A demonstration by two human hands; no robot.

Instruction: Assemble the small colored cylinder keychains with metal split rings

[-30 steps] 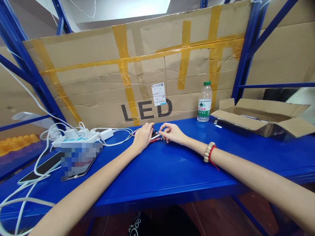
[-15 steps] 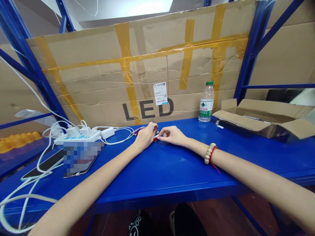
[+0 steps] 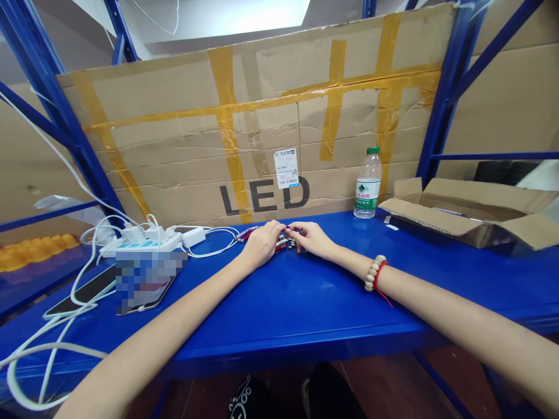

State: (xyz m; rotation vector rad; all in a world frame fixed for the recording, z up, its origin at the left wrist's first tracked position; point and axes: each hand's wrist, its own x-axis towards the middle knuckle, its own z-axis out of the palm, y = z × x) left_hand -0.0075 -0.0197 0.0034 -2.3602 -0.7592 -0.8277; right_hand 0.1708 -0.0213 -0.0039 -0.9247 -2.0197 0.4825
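My left hand (image 3: 263,244) lies curled over a small bundle of pens (image 3: 282,245) on the blue shelf. Red and silvery ends stick out by its fingers, and more pen ends (image 3: 246,234) show on its far left side. My right hand (image 3: 313,238) is close beside it, thumb and fingers pinched on a thin purple pen (image 3: 287,227) that bridges the two hands. Most of the bundle is hidden under my left palm. A beaded bracelet (image 3: 373,273) and a red string circle my right wrist.
To the left, a white power strip (image 3: 144,243) with plugs and looped cables stands near a phone (image 3: 82,291) and a blurred-out item (image 3: 148,282). Right of my hands are a water bottle (image 3: 367,183) and an open cardboard box (image 3: 458,203). A tall cardboard sheet (image 3: 187,163) closes off the back.
My right hand's fingers have moved slightly up and onto the purple pen. More of the bundle's right-hand ends now shows between my hands. My left hand stays over the bundle.
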